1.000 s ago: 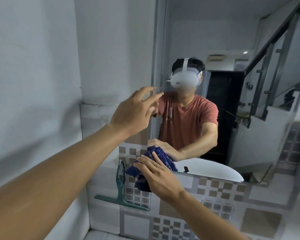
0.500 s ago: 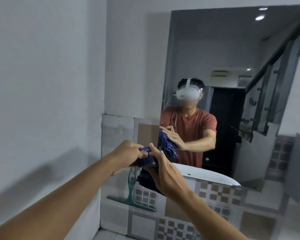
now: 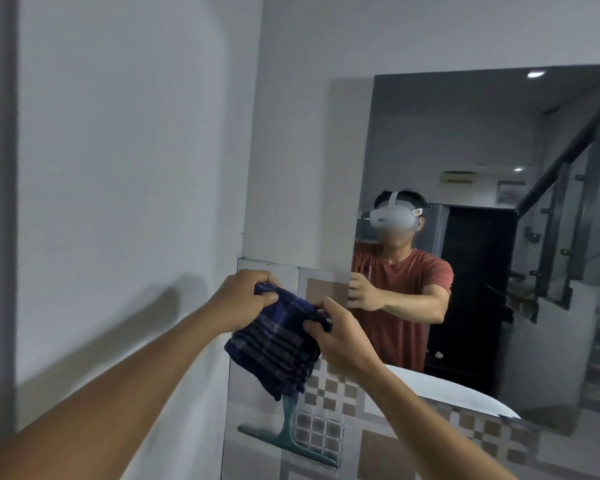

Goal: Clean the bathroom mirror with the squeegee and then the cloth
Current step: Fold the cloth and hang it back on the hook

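Now cloth [image 3: 278,344] between left grip [image 3: 246,299] and right grip [image 3: 340,337].

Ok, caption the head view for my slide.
Both hands, left and right, hold the cloth before the mirror.

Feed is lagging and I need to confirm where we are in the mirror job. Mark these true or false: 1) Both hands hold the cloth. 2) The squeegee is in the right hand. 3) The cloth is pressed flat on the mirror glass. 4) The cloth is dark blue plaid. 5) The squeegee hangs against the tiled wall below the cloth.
1) True: the left hand and right hand both grip the cloth.
2) False: the squeegee is in neither hand.
3) False: the cloth is held in the air, left of the mirror.
4) True.
5) True: it sits against the tiled wall, handle up.
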### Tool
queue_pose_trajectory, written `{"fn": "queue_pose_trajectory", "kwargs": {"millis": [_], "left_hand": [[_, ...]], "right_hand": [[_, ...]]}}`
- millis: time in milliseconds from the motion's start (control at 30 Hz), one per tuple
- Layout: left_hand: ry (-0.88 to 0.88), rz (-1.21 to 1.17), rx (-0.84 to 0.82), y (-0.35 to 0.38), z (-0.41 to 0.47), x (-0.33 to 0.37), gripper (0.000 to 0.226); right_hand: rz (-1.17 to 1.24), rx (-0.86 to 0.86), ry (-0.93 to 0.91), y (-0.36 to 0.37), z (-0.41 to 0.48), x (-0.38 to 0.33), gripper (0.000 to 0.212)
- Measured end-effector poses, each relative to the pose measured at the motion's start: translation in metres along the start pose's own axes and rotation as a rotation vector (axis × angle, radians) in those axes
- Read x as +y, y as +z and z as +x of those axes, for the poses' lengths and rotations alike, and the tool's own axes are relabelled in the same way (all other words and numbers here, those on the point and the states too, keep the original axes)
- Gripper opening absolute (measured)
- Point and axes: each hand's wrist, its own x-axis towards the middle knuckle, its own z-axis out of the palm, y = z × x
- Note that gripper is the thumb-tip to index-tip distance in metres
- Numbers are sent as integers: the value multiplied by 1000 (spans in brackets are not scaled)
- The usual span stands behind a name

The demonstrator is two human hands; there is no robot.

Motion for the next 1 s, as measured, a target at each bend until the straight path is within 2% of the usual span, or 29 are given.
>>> {"fn": "queue_pose_trajectory", "kwargs": {"millis": [200,267,367,500,600,667,767,833,1000], "left_hand": [[50,22,251,-10,40,-17,11],[68,42,332,-13,56,-19,11],[99,175,417,-16,83,-23,8],[43,386,336,-11,103,-37,6],[10,477,249,3,104,-52,16],[12,518,249,7,102,-55,21],[120,667,311,7,102,-53,23],[165,693,263,7,101,-49,19],[72,634,108,6,96,-52,23]], "right_hand": [[-62,150,-104,4,58,-20,24],[-203,196,-167,9,80,-24,22],[-494,239,-274,18,110,-23,29],[-897,188,-371,29,131,-16,30],[-1055,131,-383,35,128,-8,20],[-1080,91,-404,35,125,-5,20],[-1075,17,-446,34,125,-2,23],[-1000,-33,-428,33,125,-4,31],[-779,-148,-255,26,118,-18,32]]}}
